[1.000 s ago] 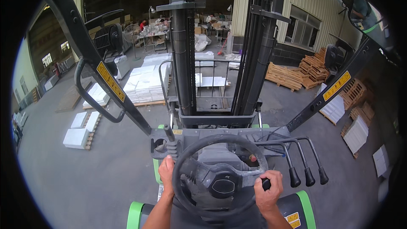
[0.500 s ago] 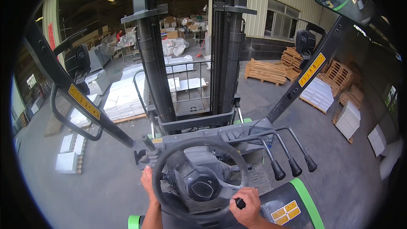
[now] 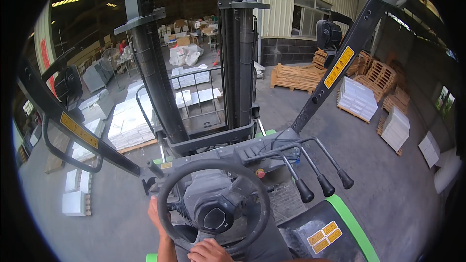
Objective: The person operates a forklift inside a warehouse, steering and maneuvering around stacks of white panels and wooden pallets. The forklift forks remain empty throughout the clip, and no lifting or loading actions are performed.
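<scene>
Before me is a forklift's black steering wheel (image 3: pixel 266 199). My right hand (image 3: pixel 209 251) curls over the bottom of its rim, closed on the spinner knob, which the hand now covers. My left hand (image 3: pixel 156 216) is beside the left rim, next to a small column lever (image 3: pixel 172 206). Its fingers are partly hidden, so I cannot tell whether they hold anything. Right of the wheel, three black-knobbed control levers (image 3: pixel 325 184) stand untouched. A red button (image 3: pixel 260 173) shows beyond the rim.
The mast (image 3: pixel 238 68) rises ahead, with a load backrest (image 3: pixel 199 97) behind it. White stacks (image 3: pixel 128 128) lie ahead to the left. Wooden pallets (image 3: pixel 297 77) and white stacks (image 3: pixel 357 98) stand at the right. Far inside the hall, people are near tables, beside a fan (image 3: pixel 109 59).
My right hand has swung from the wheel's lower right to its bottom, turning the wheel clockwise. My left hand stays beside the rim. The view has shifted rightward, and the red button has come into sight.
</scene>
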The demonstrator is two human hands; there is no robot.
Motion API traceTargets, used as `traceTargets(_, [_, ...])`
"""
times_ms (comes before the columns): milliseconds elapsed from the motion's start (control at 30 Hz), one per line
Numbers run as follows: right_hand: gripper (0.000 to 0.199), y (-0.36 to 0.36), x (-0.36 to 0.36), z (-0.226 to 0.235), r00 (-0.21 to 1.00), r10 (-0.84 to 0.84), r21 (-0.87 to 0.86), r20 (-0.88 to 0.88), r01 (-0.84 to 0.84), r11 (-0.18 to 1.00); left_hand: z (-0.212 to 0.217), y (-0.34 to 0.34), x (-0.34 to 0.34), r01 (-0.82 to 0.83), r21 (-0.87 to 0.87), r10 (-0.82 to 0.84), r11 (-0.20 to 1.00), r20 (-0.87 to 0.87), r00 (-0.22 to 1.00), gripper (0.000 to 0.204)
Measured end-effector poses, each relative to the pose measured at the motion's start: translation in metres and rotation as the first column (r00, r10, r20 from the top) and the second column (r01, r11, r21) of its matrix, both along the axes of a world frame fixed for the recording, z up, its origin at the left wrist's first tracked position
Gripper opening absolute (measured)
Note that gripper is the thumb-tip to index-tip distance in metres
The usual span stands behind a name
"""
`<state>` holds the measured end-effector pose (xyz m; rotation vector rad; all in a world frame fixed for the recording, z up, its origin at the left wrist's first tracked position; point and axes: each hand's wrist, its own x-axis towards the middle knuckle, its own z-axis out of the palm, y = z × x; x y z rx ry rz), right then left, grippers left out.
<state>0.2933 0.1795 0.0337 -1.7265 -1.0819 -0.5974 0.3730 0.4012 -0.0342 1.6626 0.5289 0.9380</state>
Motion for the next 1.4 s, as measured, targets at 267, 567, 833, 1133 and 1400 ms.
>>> traceTargets(267, [0.021,0.034,0.002,0.009,0.999,0.043,0.025,-0.022,-0.042,0.999,0.011,-0.009,-0.015,-0.033,0.144,0.047,0.989,-0.094,0.994,0.047])
traceTargets(567, [0.016,0.078,0.073,0.065,0.998,-0.063,0.083,0.022,0.061,0.995,-0.032,0.007,-0.013,-0.061,0.053,0.058,0.997,0.063,0.996,0.04])
traceTargets(833, [0.019,0.006,0.177,0.084,0.92,-0.391,0.154,0.022,0.384,0.911,0.004,0.008,0.012,-0.007,0.048,0.013,0.999,-0.122,0.992,0.045])
traceTargets(1133, [0.021,-0.069,0.067,-0.004,0.923,-0.36,-0.044,-0.133,0.357,0.933,0.016,0.022,0.045,0.004,0.028,0.001,1.0,-0.177,0.984,0.046])
traceTargets(1400, [0.024,0.057,0.089,0.013,0.994,-0.081,0.081,-0.069,0.086,0.993,0.011,0.031,0.079,0.008,0.03,-0.003,1.0,-0.162,0.987,0.044])
